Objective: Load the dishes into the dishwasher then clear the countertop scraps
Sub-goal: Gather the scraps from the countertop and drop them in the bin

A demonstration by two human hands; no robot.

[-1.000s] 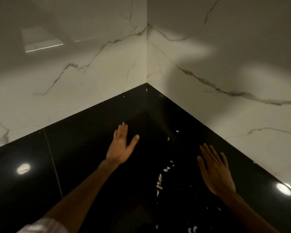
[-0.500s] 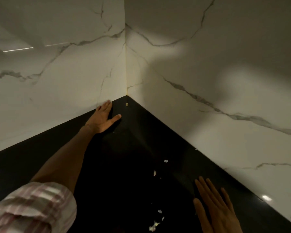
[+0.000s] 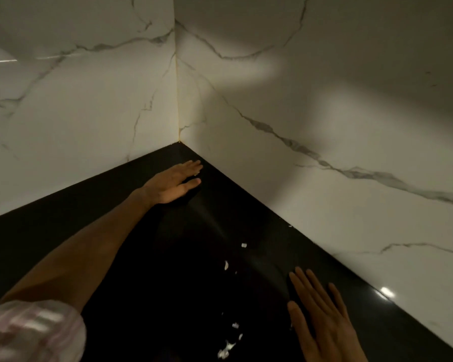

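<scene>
At the wall corner [image 3: 179, 142] | left hand [image 3: 173, 183] flat on surface [image 3: 115, 218], fingers straight, empty | right hand [image 3: 322, 317] flat, empty, nearer than corner | scraps [image 3: 226, 346] lie between hands, uncleared | dishes, dishwasher not visible

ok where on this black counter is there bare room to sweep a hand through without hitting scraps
Bare black countertop shows left of the left forearm, up to the left marble wall. The left hand lies flat near the corner. The white scraps are strewn in a line down the middle, thickest at the bottom edge beside the right hand. A thin strip along the right wall holds one fleck.
</scene>
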